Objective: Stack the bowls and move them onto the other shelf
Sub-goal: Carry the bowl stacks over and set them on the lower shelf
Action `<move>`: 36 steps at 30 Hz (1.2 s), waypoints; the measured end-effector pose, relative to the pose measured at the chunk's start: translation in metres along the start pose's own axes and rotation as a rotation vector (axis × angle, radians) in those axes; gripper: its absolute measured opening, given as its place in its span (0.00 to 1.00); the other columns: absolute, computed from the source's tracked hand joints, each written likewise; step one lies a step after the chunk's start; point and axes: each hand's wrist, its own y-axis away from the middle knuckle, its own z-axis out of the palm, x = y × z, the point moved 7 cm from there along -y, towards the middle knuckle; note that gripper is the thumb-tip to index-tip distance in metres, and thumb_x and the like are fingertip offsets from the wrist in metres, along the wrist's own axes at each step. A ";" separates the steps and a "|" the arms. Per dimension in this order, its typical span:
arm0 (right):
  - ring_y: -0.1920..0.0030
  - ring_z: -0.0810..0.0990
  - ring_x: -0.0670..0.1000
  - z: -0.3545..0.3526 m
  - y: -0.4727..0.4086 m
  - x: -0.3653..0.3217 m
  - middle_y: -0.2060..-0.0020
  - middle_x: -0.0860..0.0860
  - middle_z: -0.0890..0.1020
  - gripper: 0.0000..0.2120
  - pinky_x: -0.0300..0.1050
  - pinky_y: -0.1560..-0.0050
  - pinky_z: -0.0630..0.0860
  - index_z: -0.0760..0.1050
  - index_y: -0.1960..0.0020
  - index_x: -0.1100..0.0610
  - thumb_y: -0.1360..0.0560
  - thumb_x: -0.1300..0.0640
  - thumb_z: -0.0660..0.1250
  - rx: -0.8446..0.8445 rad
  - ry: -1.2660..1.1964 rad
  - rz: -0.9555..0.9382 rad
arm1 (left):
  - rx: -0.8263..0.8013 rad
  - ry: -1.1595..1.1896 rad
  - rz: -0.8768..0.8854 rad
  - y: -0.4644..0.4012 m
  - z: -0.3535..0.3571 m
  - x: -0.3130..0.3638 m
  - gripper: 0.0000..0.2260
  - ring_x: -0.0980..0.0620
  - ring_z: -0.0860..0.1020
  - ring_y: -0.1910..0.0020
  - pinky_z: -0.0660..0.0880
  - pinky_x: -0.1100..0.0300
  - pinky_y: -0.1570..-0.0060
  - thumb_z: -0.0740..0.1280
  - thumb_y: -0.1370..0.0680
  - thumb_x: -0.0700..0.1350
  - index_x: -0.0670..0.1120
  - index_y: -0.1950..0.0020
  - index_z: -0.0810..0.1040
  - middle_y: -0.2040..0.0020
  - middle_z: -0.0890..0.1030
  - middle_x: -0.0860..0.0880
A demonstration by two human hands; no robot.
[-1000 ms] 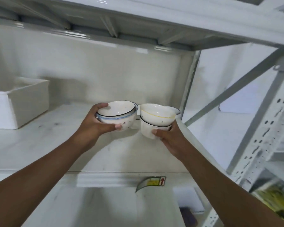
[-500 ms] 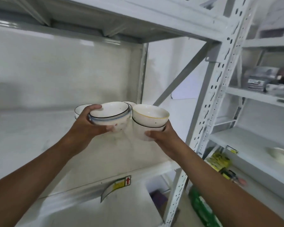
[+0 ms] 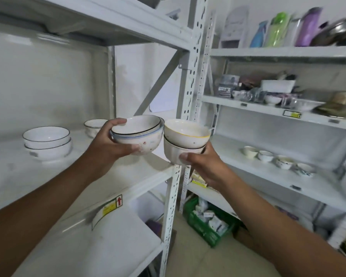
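Your left hand point(image 3: 105, 145) has its thumb hooked over the near rim and its fingers curled under a nested pair of bowls, the blue-rimmed stack point(image 3: 137, 134), clamped firmly. Your right hand point(image 3: 203, 163) grips the yellow-rimmed stack point(image 3: 185, 139) from below, thumb pressed on the lower bowl's side (its other fingers are hidden behind the bowls). The two stacks are held in the air side by side, touching or nearly so, above the front right corner of the left shelf point(image 3: 128, 176). Farther back on that shelf sit a black-rimmed pair of bowls point(image 3: 47, 143) and, behind your left hand, a single bowl point(image 3: 94, 126). To the right, past the perforated upright point(image 3: 192, 80), the right-hand shelf point(image 3: 268, 176) carries a row of small bowls point(image 3: 276, 159). Below, on the floor, stands a green crate point(image 3: 206, 224).
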 end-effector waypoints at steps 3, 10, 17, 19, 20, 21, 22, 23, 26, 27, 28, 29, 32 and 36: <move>0.37 0.78 0.61 -0.027 0.026 -0.018 0.35 0.67 0.76 0.40 0.55 0.39 0.76 0.64 0.27 0.64 0.36 0.73 0.71 0.070 0.033 -0.034 | -0.086 0.073 -0.022 -0.003 0.039 -0.003 0.35 0.49 0.78 0.49 0.77 0.49 0.46 0.81 0.48 0.42 0.56 0.43 0.76 0.43 0.76 0.44; 0.32 0.73 0.67 -0.092 0.076 -0.050 0.33 0.68 0.75 0.40 0.65 0.31 0.69 0.62 0.26 0.65 0.36 0.72 0.70 0.248 0.056 -0.066 | -0.240 0.193 -0.084 -0.014 0.132 -0.026 0.36 0.48 0.79 0.50 0.80 0.49 0.48 0.81 0.48 0.40 0.54 0.42 0.75 0.43 0.75 0.45; 0.37 0.78 0.60 -0.159 0.101 -0.070 0.36 0.64 0.78 0.38 0.58 0.37 0.75 0.65 0.27 0.63 0.35 0.72 0.71 0.355 0.103 -0.109 | -0.355 0.293 -0.151 -0.027 0.213 -0.057 0.35 0.47 0.78 0.46 0.82 0.55 0.54 0.79 0.44 0.34 0.53 0.41 0.75 0.38 0.72 0.42; 0.37 0.79 0.60 -0.181 0.103 -0.070 0.36 0.63 0.79 0.37 0.56 0.38 0.76 0.65 0.27 0.63 0.34 0.72 0.72 0.393 0.098 -0.121 | -0.381 0.308 -0.167 -0.031 0.235 -0.067 0.34 0.48 0.78 0.48 0.82 0.56 0.55 0.77 0.42 0.32 0.51 0.40 0.73 0.38 0.71 0.42; 0.37 0.79 0.60 -0.191 0.103 -0.070 0.36 0.63 0.79 0.38 0.55 0.39 0.76 0.65 0.26 0.63 0.34 0.72 0.72 0.410 0.086 -0.126 | -0.393 0.317 -0.174 -0.034 0.245 -0.071 0.35 0.48 0.78 0.48 0.82 0.57 0.56 0.77 0.42 0.32 0.50 0.39 0.73 0.38 0.72 0.42; 0.37 0.78 0.60 -0.201 0.103 -0.069 0.35 0.64 0.78 0.38 0.55 0.38 0.76 0.64 0.26 0.63 0.34 0.72 0.72 0.423 0.073 -0.131 | -0.404 0.324 -0.177 -0.037 0.255 -0.076 0.36 0.48 0.78 0.48 0.82 0.58 0.56 0.77 0.43 0.32 0.50 0.39 0.72 0.39 0.72 0.42; 0.36 0.78 0.60 -0.211 0.102 -0.068 0.35 0.64 0.78 0.38 0.55 0.38 0.76 0.64 0.26 0.64 0.34 0.72 0.72 0.432 0.066 -0.135 | -0.410 0.327 -0.183 -0.040 0.265 -0.081 0.36 0.48 0.78 0.48 0.82 0.58 0.56 0.77 0.44 0.32 0.50 0.38 0.72 0.39 0.72 0.42; 0.36 0.77 0.60 -0.221 0.101 -0.067 0.34 0.65 0.77 0.38 0.54 0.39 0.76 0.64 0.26 0.64 0.34 0.73 0.72 0.447 0.067 -0.140 | -0.414 0.327 -0.188 -0.045 0.274 -0.086 0.36 0.47 0.78 0.47 0.82 0.57 0.55 0.77 0.43 0.32 0.50 0.38 0.72 0.39 0.72 0.42; 0.34 0.76 0.61 -0.254 0.094 -0.063 0.33 0.65 0.76 0.39 0.53 0.38 0.76 0.63 0.26 0.64 0.35 0.73 0.72 0.498 0.074 -0.138 | -0.441 0.328 -0.203 -0.061 0.300 -0.101 0.38 0.48 0.78 0.47 0.82 0.57 0.55 0.77 0.43 0.28 0.49 0.37 0.71 0.39 0.72 0.43; 0.33 0.76 0.62 -0.264 0.092 -0.062 0.33 0.65 0.76 0.40 0.54 0.37 0.75 0.63 0.25 0.64 0.34 0.73 0.72 0.504 0.078 -0.134 | -0.454 0.335 -0.208 -0.068 0.308 -0.106 0.39 0.48 0.78 0.48 0.82 0.57 0.56 0.77 0.43 0.27 0.49 0.37 0.71 0.39 0.72 0.43; 0.32 0.75 0.62 -0.274 0.088 -0.061 0.33 0.65 0.76 0.39 0.55 0.36 0.75 0.63 0.25 0.63 0.34 0.73 0.72 0.503 0.085 -0.129 | -0.460 0.341 -0.212 -0.075 0.316 -0.111 0.38 0.48 0.78 0.48 0.83 0.57 0.56 0.77 0.43 0.27 0.49 0.37 0.71 0.39 0.72 0.43; 0.32 0.74 0.63 -0.285 0.084 -0.060 0.33 0.65 0.76 0.39 0.56 0.34 0.74 0.63 0.25 0.63 0.34 0.73 0.72 0.501 0.095 -0.123 | -0.462 0.347 -0.215 -0.082 0.324 -0.117 0.37 0.48 0.78 0.48 0.83 0.57 0.55 0.77 0.42 0.27 0.49 0.38 0.72 0.40 0.73 0.43; 0.29 0.71 0.64 -0.315 0.073 -0.060 0.32 0.65 0.76 0.38 0.61 0.29 0.68 0.64 0.26 0.63 0.34 0.72 0.72 0.514 0.121 -0.121 | -0.467 0.355 -0.223 -0.105 0.345 -0.134 0.36 0.50 0.80 0.49 0.83 0.56 0.57 0.77 0.42 0.27 0.51 0.40 0.73 0.42 0.74 0.46; 0.29 0.71 0.65 -0.357 0.061 -0.061 0.32 0.65 0.75 0.39 0.66 0.27 0.65 0.64 0.26 0.63 0.34 0.71 0.72 0.554 0.135 -0.106 | -0.455 0.364 -0.234 -0.133 0.370 -0.155 0.34 0.52 0.82 0.52 0.82 0.56 0.60 0.76 0.42 0.29 0.52 0.42 0.74 0.44 0.76 0.48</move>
